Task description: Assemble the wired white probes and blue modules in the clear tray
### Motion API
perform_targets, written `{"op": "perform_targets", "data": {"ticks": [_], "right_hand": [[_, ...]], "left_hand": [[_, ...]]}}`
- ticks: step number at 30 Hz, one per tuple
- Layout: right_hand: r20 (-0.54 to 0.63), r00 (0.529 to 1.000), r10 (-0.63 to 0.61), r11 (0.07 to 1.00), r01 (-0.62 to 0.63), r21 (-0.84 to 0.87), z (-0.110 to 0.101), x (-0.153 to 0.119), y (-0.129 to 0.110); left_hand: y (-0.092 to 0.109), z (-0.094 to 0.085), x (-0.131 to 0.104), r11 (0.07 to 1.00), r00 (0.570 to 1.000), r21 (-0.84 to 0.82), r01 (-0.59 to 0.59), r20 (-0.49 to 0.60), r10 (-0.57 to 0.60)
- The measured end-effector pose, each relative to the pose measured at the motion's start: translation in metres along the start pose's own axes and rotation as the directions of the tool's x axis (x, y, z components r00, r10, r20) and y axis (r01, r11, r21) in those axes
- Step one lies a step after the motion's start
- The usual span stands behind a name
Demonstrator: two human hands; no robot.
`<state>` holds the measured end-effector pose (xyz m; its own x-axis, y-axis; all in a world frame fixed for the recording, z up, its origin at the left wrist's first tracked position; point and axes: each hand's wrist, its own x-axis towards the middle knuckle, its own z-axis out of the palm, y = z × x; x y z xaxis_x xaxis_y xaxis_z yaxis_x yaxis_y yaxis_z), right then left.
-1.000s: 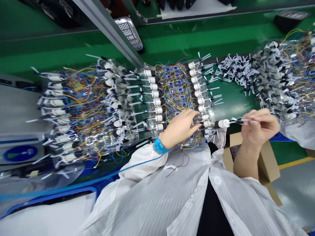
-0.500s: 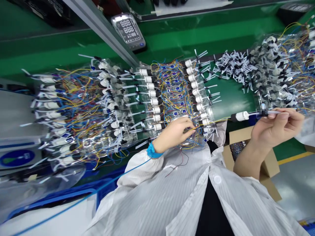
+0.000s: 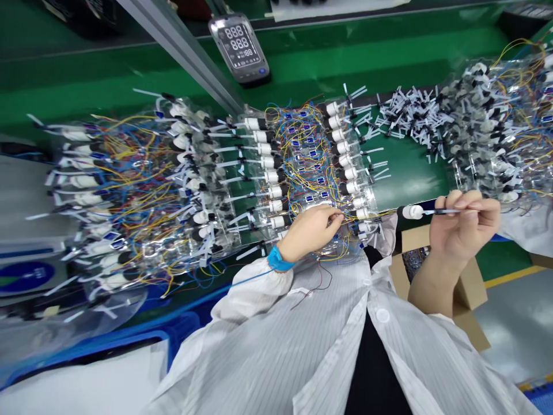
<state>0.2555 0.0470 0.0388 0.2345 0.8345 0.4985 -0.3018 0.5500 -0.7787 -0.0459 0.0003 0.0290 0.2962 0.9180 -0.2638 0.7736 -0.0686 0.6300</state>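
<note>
My left hand (image 3: 311,229) has its thumb and forefinger pinched on thin wires (image 3: 348,217) at the front of the middle row of parts. Yellow wires run from there to a small white cylinder with a black end (image 3: 412,212), which hangs in the air past the row. My right hand (image 3: 464,227) is closed around a thin white tube (image 3: 437,211) that comes out of the cylinder's right end. Beneath my left hand lie circuit boards with small blue screens (image 3: 320,180), between two columns of like white cylinders (image 3: 271,177).
More wired parts (image 3: 142,184) lie in plastic at left and others (image 3: 479,124) at right. A pile of small white tubes with black pieces (image 3: 415,115) sits at back. A monitor with a digit display (image 3: 240,49) stands behind. An open cardboard box (image 3: 473,282) is below right.
My right hand has moved left, and the cylinder on its tube has shifted slightly left and down. My left hand stays at the wires. The view has shifted a little.
</note>
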Motion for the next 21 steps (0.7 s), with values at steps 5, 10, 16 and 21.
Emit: {"op": "perform_targets", "data": {"ticks": [5,10,16,21], "right_hand": [[0.01,0.999,0.039,0.999,-0.039,-0.018,0.0,-0.002,0.001],[0.052,0.999,0.004,1.0,-0.004,-0.009,-0.003,-0.005,0.007],[-0.004,0.998,0.07,0.995,-0.07,-0.072,0.0,-0.011,0.011],[-0.038,0.996,0.081,0.989,-0.085,-0.12,-0.001,-0.013,0.01]], "left_hand": [[-0.003,0.004,0.005,0.997,0.997,0.043,0.058,-0.063,-0.055],[-0.004,0.017,0.012,0.989,0.976,0.066,0.131,-0.185,-0.116],[-0.004,0.022,0.016,0.993,0.971,0.076,0.094,-0.227,-0.075],[-0.01,0.024,0.01,0.996,0.979,0.089,0.02,-0.202,-0.001]]}}
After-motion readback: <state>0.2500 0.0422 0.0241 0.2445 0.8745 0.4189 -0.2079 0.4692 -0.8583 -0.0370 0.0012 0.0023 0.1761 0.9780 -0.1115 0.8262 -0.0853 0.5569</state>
